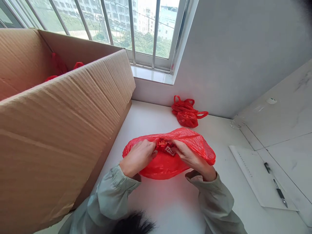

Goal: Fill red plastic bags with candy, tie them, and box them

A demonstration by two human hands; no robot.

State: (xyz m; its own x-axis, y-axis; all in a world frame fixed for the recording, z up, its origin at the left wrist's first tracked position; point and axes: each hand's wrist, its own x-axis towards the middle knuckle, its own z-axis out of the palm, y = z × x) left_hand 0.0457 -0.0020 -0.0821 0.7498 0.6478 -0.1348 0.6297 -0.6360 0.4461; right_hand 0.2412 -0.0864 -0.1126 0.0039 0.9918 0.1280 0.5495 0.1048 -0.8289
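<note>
A red plastic bag (192, 139) lies on the white table (170, 201) in front of me, its mouth facing me. My left hand (137, 157) grips the bag's left rim with curled fingers. My right hand (188, 156) grips the right rim and touches small red packets with gold print (165, 146) that sit in the bag's opening. Both hands are closed on the bag.
A large open cardboard box (60, 130) stands at the left, with red bags (58, 66) inside it. A knotted red bag (186, 113) lies near the back wall. At the right lie a sheet of paper (258, 175) and a pen (276, 188). A window is behind.
</note>
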